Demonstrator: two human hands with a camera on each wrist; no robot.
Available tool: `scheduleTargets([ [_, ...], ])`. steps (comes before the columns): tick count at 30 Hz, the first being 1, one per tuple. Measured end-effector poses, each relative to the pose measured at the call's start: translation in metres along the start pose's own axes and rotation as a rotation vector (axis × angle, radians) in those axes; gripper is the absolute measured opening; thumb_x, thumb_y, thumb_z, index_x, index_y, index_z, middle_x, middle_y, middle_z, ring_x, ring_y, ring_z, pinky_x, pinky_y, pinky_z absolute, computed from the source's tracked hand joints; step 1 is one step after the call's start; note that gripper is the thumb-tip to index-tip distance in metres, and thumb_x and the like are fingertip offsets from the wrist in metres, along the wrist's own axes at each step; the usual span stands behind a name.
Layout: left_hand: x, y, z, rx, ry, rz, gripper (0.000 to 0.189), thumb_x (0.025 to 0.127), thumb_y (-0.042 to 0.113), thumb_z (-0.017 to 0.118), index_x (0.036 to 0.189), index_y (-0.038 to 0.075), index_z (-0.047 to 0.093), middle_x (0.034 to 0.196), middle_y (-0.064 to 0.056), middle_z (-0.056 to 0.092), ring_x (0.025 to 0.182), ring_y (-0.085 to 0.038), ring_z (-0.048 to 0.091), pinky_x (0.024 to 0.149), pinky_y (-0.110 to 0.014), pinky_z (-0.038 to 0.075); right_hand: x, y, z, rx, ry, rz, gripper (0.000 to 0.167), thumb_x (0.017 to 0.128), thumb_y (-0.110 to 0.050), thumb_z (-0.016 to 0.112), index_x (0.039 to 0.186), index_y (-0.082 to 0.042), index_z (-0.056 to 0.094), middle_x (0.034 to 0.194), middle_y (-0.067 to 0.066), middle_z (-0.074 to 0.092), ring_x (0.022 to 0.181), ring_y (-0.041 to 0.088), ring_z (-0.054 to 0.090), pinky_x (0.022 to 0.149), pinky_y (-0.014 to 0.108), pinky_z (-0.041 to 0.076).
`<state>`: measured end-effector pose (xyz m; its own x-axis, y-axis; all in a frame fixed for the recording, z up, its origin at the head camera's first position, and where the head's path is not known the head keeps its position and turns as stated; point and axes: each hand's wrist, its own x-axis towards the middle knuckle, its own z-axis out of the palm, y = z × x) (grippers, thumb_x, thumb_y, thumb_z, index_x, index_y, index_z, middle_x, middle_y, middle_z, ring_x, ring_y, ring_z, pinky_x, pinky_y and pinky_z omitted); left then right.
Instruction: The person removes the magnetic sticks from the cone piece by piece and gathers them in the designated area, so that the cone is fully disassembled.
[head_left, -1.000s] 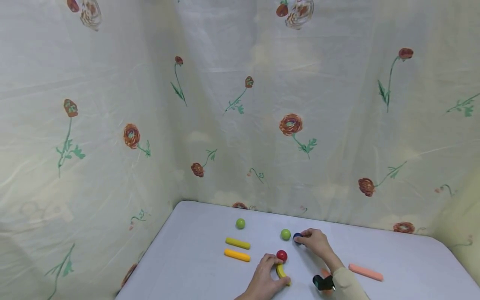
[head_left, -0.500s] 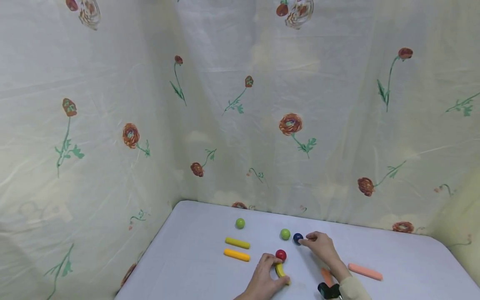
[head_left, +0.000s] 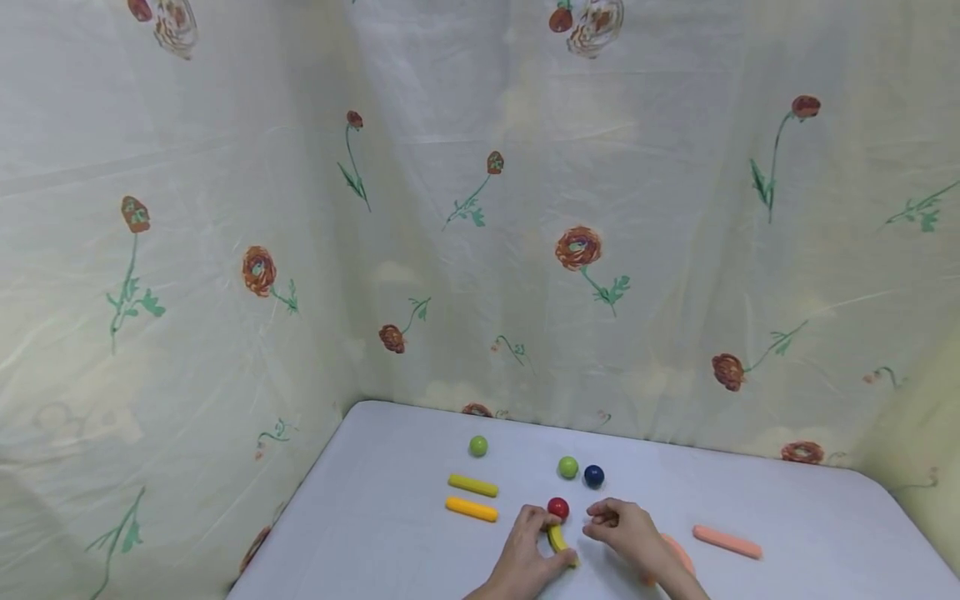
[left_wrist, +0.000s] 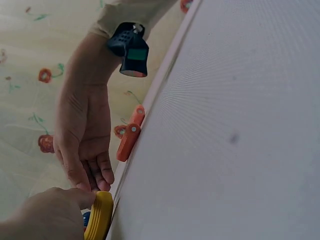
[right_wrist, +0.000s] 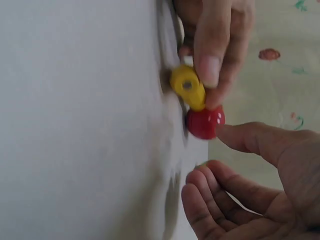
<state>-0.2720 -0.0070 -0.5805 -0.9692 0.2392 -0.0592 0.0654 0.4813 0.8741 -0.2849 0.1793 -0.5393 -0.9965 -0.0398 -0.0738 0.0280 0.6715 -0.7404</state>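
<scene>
My left hand point(head_left: 521, 557) pinches a yellow curved stick point(head_left: 557, 539) lengthwise on the white table, thumb at the near end and fingertips at the far end. A glossy red ball point(head_left: 558, 508) sits right at the stick's far end. Just to the right, my right hand point(head_left: 628, 533) hovers with fingers loosely bent and nothing between them. In the right wrist view its thumb tip overlaps the edge of the red ball point(right_wrist: 205, 124). Beyond the right hand rests a dark blue ball point(head_left: 593, 476). An orange curved piece point(head_left: 678, 552) lies partly hidden under the right forearm.
A green ball point(head_left: 567, 467) stands beside the blue one, and another green ball point(head_left: 478, 446) farther left. A yellow-green stick point(head_left: 473, 485) and an orange-yellow stick point(head_left: 471, 509) lie at left, a coral stick point(head_left: 727, 542) at right. A flowered curtain point(head_left: 450, 275) surrounds the table.
My right hand has let go of the dark blue ball and come back toward me, beside the red ball. The left hand keeps its pinch on the yellow curved stick.
</scene>
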Motion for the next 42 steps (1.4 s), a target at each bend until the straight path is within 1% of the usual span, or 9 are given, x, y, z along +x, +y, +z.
scheduleTargets([
  [6, 0.001, -0.003, 0.000, 0.027, 0.047, 0.039, 0.028, 0.087, 0.031, 0.070, 0.113, 0.022, 0.063, 0.112, 0.009, 0.049, 0.094, -0.006, 0.050, 0.082, -0.026, 0.048, -0.013, -0.004, 0.010, 0.010, -0.159, -0.005, 0.023, 0.079, -0.007, 0.074, 0.101, -0.003, 0.069, 0.081, -0.001, 0.064, 0.073, 0.012, 0.056, 0.065, 0.027, 0.050],
  [10, 0.002, -0.004, 0.000, 0.029, 0.062, 0.053, 0.026, 0.088, 0.027, 0.069, 0.113, 0.021, 0.063, 0.110, 0.009, 0.050, 0.093, -0.004, 0.050, 0.078, -0.023, 0.047, -0.017, -0.003, 0.012, 0.031, -0.239, -0.015, 0.024, 0.079, -0.006, 0.072, 0.103, -0.003, 0.068, 0.082, -0.001, 0.064, 0.074, 0.013, 0.056, 0.065, 0.027, 0.049],
  [13, 0.001, -0.004, -0.001, 0.030, 0.059, 0.047, 0.027, 0.089, 0.028, 0.069, 0.113, 0.020, 0.063, 0.109, 0.009, 0.049, 0.091, -0.004, 0.049, 0.076, -0.022, 0.046, -0.019, -0.003, 0.014, 0.030, -0.288, -0.022, 0.026, 0.079, -0.011, 0.073, 0.104, -0.005, 0.068, 0.083, -0.001, 0.064, 0.074, 0.013, 0.055, 0.065, 0.027, 0.048],
  [16, 0.000, -0.004, -0.002, 0.029, 0.057, 0.042, 0.027, 0.089, 0.028, 0.069, 0.113, 0.020, 0.062, 0.108, 0.009, 0.049, 0.089, -0.004, 0.048, 0.074, -0.021, 0.045, -0.020, -0.004, 0.016, 0.019, -0.290, -0.036, 0.027, 0.079, -0.019, 0.076, 0.102, -0.007, 0.069, 0.081, -0.002, 0.063, 0.073, 0.013, 0.054, 0.065, 0.026, 0.046],
  [19, 0.000, -0.004, -0.002, 0.026, 0.060, 0.041, 0.028, 0.088, 0.029, 0.070, 0.113, 0.020, 0.062, 0.109, 0.009, 0.050, 0.089, -0.003, 0.048, 0.074, -0.020, 0.044, -0.020, -0.004, 0.019, 0.016, -0.259, -0.048, 0.026, 0.079, -0.022, 0.078, 0.098, -0.008, 0.069, 0.079, -0.003, 0.063, 0.071, 0.012, 0.054, 0.063, 0.026, 0.046],
  [27, -0.002, -0.004, 0.000, 0.015, 0.095, 0.048, 0.033, 0.086, 0.029, 0.072, 0.113, 0.023, 0.056, 0.110, 0.011, 0.048, 0.088, -0.004, 0.046, 0.071, -0.019, 0.042, -0.021, -0.004, 0.021, 0.024, -0.223, -0.055, 0.017, 0.080, -0.011, 0.075, 0.095, -0.008, 0.069, 0.076, -0.002, 0.061, 0.071, 0.012, 0.053, 0.059, 0.024, 0.045],
  [33, -0.002, -0.004, 0.001, -0.042, 0.151, 0.057, 0.040, 0.083, 0.024, 0.075, 0.116, 0.025, 0.051, 0.118, 0.008, 0.044, 0.095, -0.007, 0.047, 0.072, -0.019, 0.042, -0.021, -0.004, 0.016, -0.002, -0.227, 0.000, 0.016, 0.080, -0.006, 0.071, 0.095, -0.007, 0.069, 0.078, 0.000, 0.061, 0.071, 0.014, 0.053, 0.062, 0.028, 0.046],
  [37, -0.001, -0.004, 0.000, -0.050, 0.161, 0.070, 0.041, 0.083, 0.025, 0.073, 0.120, 0.023, 0.054, 0.126, 0.004, 0.046, 0.108, -0.013, 0.048, 0.079, -0.020, 0.046, -0.020, 0.002, 0.010, -0.015, -0.258, 0.011, 0.016, 0.080, -0.006, 0.069, 0.095, -0.007, 0.069, 0.079, 0.001, 0.061, 0.072, 0.015, 0.052, 0.063, 0.029, 0.045],
  [42, -0.001, -0.004, -0.002, -0.019, 0.111, 0.071, 0.046, 0.087, 0.028, 0.068, 0.131, 0.020, 0.055, 0.138, 0.001, 0.048, 0.125, -0.021, 0.047, 0.096, -0.032, 0.049, -0.019, 0.008, 0.000, -0.020, -0.300, -0.040, 0.016, 0.078, -0.007, 0.070, 0.094, -0.007, 0.069, 0.078, 0.000, 0.061, 0.071, 0.015, 0.052, 0.062, 0.028, 0.045],
])
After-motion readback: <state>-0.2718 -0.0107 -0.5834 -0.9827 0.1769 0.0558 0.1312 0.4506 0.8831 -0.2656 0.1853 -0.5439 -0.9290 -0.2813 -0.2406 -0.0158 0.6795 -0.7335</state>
